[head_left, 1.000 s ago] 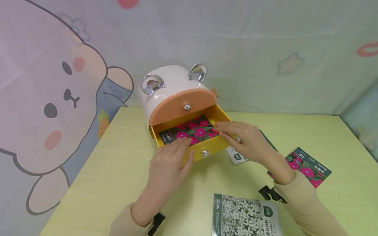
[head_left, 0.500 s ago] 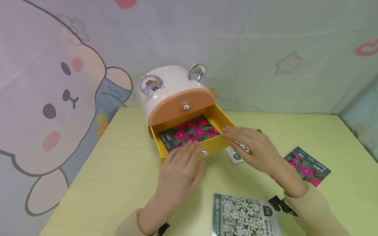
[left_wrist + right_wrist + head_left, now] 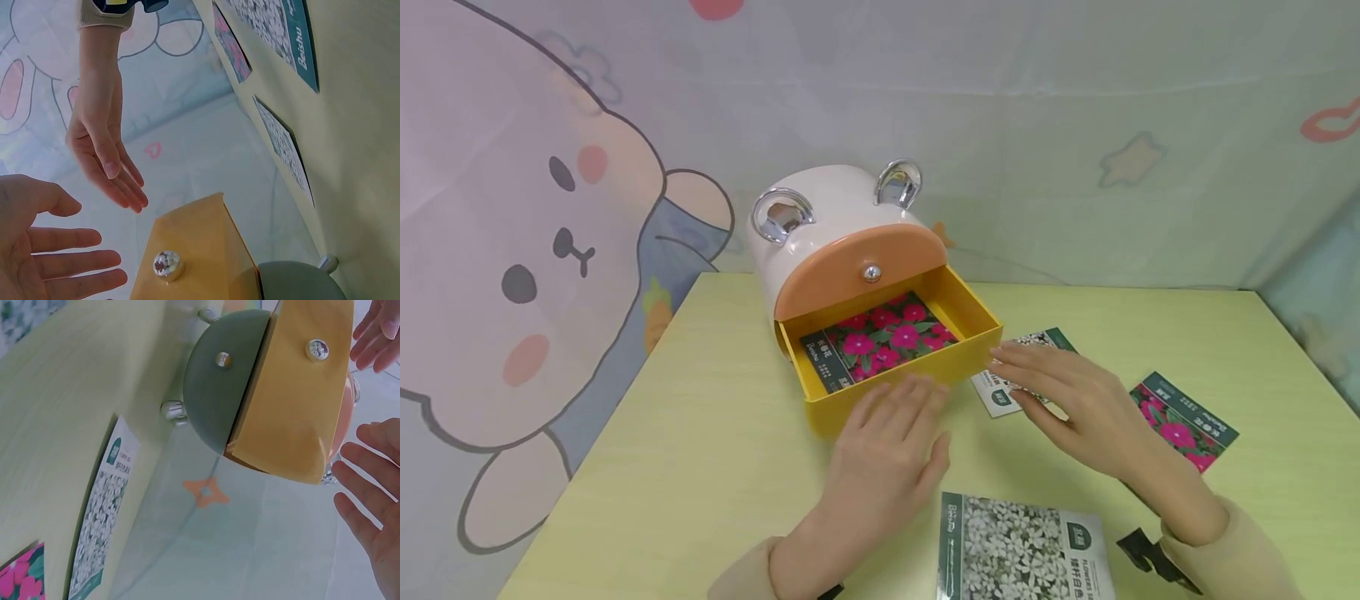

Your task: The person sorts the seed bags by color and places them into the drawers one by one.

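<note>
A yellow drawer (image 3: 917,358) stands pulled out of a small rounded white cabinet (image 3: 835,196). Inside it lies a pink-flower packet (image 3: 887,337), flat and face up. My left hand (image 3: 880,458) is just in front of the drawer, fingers straight and holding nothing; in the head view it hides the drawer's knob (image 3: 167,265), which shows in the left wrist view. To the right of the drawer's front corner is my right hand (image 3: 1082,408), also with nothing in it, fingers extended. Both hands look apart from the drawer in the right wrist view.
A white-flower packet (image 3: 1022,550) lies at the table's front. Another white-flower packet (image 3: 998,393) and a pink-flower packet (image 3: 1180,425) lie to the right, partly behind my right hand and arm. The cabinet's orange drawer (image 3: 842,279) and green drawer (image 3: 219,381) are in.
Both hands have come away from the drawer and moved right and toward me, the left off its front edge, the right off its right corner. The packet stays in the drawer.
</note>
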